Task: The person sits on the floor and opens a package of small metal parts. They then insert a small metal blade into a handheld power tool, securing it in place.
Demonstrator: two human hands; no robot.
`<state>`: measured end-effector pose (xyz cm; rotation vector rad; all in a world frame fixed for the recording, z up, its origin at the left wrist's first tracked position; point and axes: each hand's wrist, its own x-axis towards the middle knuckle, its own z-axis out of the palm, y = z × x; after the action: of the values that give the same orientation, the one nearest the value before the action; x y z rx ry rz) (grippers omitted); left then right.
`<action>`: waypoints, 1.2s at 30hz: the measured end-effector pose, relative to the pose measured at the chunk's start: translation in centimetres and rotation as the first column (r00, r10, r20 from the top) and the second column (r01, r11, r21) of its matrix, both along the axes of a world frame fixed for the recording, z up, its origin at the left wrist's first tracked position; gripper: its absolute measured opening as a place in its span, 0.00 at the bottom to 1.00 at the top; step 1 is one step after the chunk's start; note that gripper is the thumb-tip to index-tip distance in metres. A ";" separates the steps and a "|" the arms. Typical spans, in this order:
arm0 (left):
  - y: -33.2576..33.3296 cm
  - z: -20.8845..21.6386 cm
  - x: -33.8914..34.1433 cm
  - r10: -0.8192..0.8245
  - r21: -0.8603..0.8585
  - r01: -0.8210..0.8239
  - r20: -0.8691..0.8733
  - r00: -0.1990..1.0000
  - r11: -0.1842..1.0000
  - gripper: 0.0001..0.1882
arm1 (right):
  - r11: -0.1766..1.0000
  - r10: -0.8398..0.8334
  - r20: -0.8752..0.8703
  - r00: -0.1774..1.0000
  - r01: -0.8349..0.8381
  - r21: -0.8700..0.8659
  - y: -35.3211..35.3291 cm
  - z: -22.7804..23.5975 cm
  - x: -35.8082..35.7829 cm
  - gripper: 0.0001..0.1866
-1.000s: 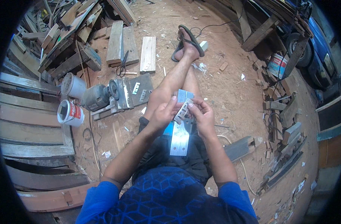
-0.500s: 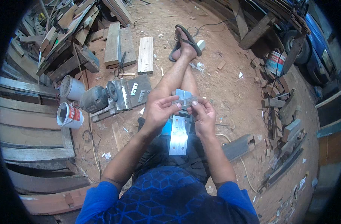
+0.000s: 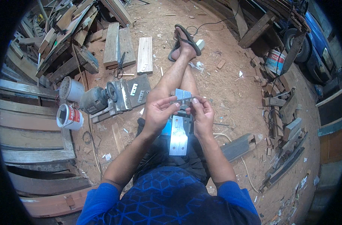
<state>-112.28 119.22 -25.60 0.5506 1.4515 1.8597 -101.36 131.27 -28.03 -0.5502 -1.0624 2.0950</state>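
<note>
A small, thin metal strip point(image 3: 185, 99) spans the gap between my two hands, seen nearly edge-on. My left hand point(image 3: 160, 113) pinches its left end between thumb and fingers. The right end sits in a pinch of my right hand point(image 3: 201, 114). Below them, over my lap, lies a shiny metal plate point(image 3: 179, 140) with holes near its corners. Just beyond the strip a second bright metal surface point(image 3: 183, 93) shows, partly covered by it. Something blue point(image 3: 166, 129) peeks out beside my left wrist.
A bench grinder point(image 3: 94, 100) stands at left, beside a dark board point(image 3: 141, 80) bearing small metal pieces. Two white buckets point(image 3: 70, 117) are near it. Scissors point(image 3: 119, 69) rest against planks. Scrap wood point(image 3: 279, 123) lines the right side; my crossed legs point(image 3: 178, 71) stretch ahead.
The strip has tilted from showing its flat face to nearly edge-on. Both hands have shifted very slightly left, keeping their pinch.
</note>
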 end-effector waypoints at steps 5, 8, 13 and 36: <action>-0.4 -1.6 0.5 0.029 0.001 -0.029 -0.112 0.993 1.000 0.20 | 0.998 -0.055 0.081 0.995 0.058 -0.039 -0.2 -1.2 -1.3 0.09; 0.2 -2.1 1.0 0.008 0.034 -0.002 -0.178 0.984 0.999 0.19 | 0.995 -0.096 0.102 0.990 0.098 -0.015 0.3 -2.0 -0.8 0.09; -0.5 -2.5 0.7 0.038 -0.032 -0.044 -0.157 0.987 0.999 0.18 | 0.998 -0.054 0.135 0.989 0.057 -0.016 -0.7 -1.6 -0.5 0.09; -2.4 -23.5 -19.7 -0.122 -0.619 -0.699 -0.773 0.622 0.357 0.23 | 1.000 -0.001 0.140 0.990 0.000 0.004 4.5 -2.4 -4.1 0.15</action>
<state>-131.98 116.80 -49.08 0.4199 3.0223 0.6637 -105.51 135.76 -30.40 -0.7042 -1.1438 2.0782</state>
